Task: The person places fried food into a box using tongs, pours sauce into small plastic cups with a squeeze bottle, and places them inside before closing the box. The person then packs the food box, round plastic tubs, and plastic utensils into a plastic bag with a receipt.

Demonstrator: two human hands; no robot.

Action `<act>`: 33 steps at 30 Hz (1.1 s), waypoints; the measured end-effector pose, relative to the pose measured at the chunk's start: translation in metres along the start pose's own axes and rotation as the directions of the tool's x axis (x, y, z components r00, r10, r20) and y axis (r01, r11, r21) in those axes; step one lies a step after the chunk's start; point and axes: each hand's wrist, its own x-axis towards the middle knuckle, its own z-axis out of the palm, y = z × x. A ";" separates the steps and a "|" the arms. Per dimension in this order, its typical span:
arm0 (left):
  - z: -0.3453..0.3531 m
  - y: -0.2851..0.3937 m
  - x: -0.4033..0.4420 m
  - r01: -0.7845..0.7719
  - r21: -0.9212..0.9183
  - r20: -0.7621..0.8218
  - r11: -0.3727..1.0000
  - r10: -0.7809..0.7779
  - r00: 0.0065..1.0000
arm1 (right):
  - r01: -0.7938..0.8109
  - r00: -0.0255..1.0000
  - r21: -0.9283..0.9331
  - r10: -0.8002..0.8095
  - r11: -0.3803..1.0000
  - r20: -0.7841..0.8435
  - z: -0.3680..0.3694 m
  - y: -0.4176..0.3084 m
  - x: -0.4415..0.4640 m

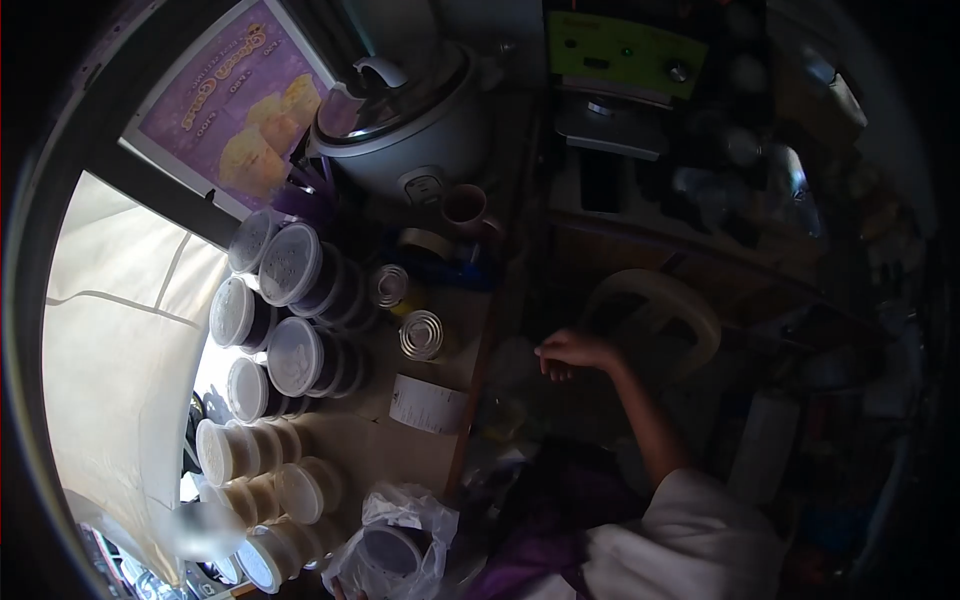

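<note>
the right hand [575, 352] is off beside the tabletop [378, 455], fingers curled; whether they pinch anything, i cannot tell. a sliver of the left hand [346, 594] shows at the view's bottom edge, by a clear plastic bag [440, 522] with a round tub [390, 550] inside; its grip is hidden. beyond are a printed sheet [428, 403], two cans [421, 336], stacked lidded containers [293, 357] and a rice cooker [410, 155].

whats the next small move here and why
Probably bring the right hand to the plastic bag and gather its loose edge: the bag sits slack around a tub, the left hand just shows near it at the bottom, and the right hand is apart, holding nothing visible.
</note>
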 end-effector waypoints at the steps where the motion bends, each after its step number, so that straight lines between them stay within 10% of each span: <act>1: 0.003 0.008 0.004 0.043 0.017 -0.005 0.999 -0.043 0.999 | 0.050 0.975 -0.014 -0.052 0.999 -0.216 -0.017 0.046 0.046; 4: 0.006 0.025 0.011 0.152 0.082 -0.013 0.985 -0.152 0.988 | 0.247 0.665 -0.529 -0.539 0.812 -0.517 -0.020 0.089 0.162; 9: -0.006 0.042 0.014 0.276 0.165 -0.024 0.947 -0.276 0.961 | 0.558 0.563 -0.330 -0.639 0.761 -0.524 -0.011 0.078 0.291; 14: -0.030 0.011 -0.014 0.255 0.103 -0.086 0.961 -0.247 0.965 | 0.234 0.382 -0.554 -0.599 0.799 -0.703 -0.030 0.109 0.268; 17: -0.005 0.057 -0.026 0.337 0.144 -0.209 0.930 -0.304 0.929 | 0.113 -0.096 -0.564 -0.556 0.818 -0.825 -0.008 0.078 0.163; 18: -0.001 0.048 -0.029 0.296 0.064 -0.202 0.953 -0.279 0.939 | 0.257 -0.089 -0.557 -0.554 0.790 -0.828 0.015 0.048 0.119; 19: 0.006 0.039 -0.033 0.270 0.000 -0.233 0.963 -0.262 0.936 | 0.522 0.253 -0.165 -0.337 0.837 -0.907 0.050 0.009 0.068; 21: 0.019 0.031 -0.041 0.289 -0.066 -0.295 0.955 -0.296 0.909 | 0.715 0.539 -0.201 -0.711 0.669 -0.451 0.122 -0.054 0.018; 24: 0.028 0.028 -0.046 0.229 -0.193 -0.312 0.954 -0.281 0.908 | 0.894 0.448 -0.165 -0.812 0.417 0.375 0.202 -0.110 -0.032; 26: 0.038 0.033 -0.049 0.206 -0.260 -0.291 0.943 -0.280 0.915 | 0.901 0.371 -0.008 -0.759 0.434 0.535 0.255 -0.128 -0.039; 31: 0.053 0.022 -0.052 0.135 -0.314 -0.221 0.940 -0.211 0.952 | 0.975 -0.076 -0.145 -0.862 -0.170 0.502 0.314 -0.124 -0.034; 33: 0.055 0.013 -0.050 0.131 -0.273 -0.221 0.953 -0.195 0.955 | 0.987 -0.149 0.067 -0.693 -0.145 0.705 0.321 -0.113 -0.030</act>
